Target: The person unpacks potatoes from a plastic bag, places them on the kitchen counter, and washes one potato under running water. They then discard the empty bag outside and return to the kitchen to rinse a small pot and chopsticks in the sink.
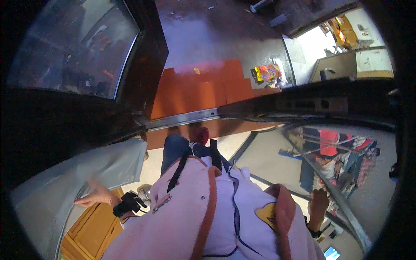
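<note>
My left hand (97,195), partly blurred, is at the lower left with its fingers apart, in front of or against a grey translucent sheet (110,165); contact cannot be told. A black device is strapped at that wrist. My right hand (318,201) is raised at the lower right beside the metal bar of a mesh screen door (341,208); its fingers look close together and I see nothing held. A metal threshold (182,119) crosses the floor before my feet.
Beyond the threshold lie red-orange floor tiles (201,91) and a colourful plastic packet (268,72). A dark door frame (143,58) stands at the left. A wooden cabinet (94,230) is at the lower left. Behind the mesh, clothes (328,143) hang on a rack.
</note>
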`<state>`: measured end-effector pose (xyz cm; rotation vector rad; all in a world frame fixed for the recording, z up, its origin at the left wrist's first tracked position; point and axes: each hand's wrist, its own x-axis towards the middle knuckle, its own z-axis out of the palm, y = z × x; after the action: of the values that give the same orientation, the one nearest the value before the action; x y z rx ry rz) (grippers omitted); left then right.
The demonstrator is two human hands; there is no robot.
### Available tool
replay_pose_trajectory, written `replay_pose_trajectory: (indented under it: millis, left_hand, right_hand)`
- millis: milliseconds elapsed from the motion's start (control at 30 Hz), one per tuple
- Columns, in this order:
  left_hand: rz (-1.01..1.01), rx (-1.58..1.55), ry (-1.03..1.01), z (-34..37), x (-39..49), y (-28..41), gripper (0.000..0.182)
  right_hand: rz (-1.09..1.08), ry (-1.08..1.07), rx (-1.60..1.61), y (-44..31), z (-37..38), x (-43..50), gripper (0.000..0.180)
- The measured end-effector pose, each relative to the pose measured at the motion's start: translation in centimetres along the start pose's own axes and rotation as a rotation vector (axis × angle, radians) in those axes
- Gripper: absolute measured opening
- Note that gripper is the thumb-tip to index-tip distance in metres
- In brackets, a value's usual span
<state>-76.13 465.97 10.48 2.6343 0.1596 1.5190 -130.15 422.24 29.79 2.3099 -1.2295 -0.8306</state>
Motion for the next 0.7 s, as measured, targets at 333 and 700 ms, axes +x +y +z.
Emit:
replay_pose_trajectory:
  millis: [333,700]
  left_hand:
    - [-0.189,0.6,-0.163,3.7,-9.1,-7.8,0.093]
    - [-0.689,-0.452,-2.093,26.9,-17.1,16.6,0.078]
  right_hand:
    - [0.048,-0.156,0.251,0.9,1.4,4.8,0.024]
    - [0.481,-0.502,0.678,-12.9,-3.9,10.1,0.026]
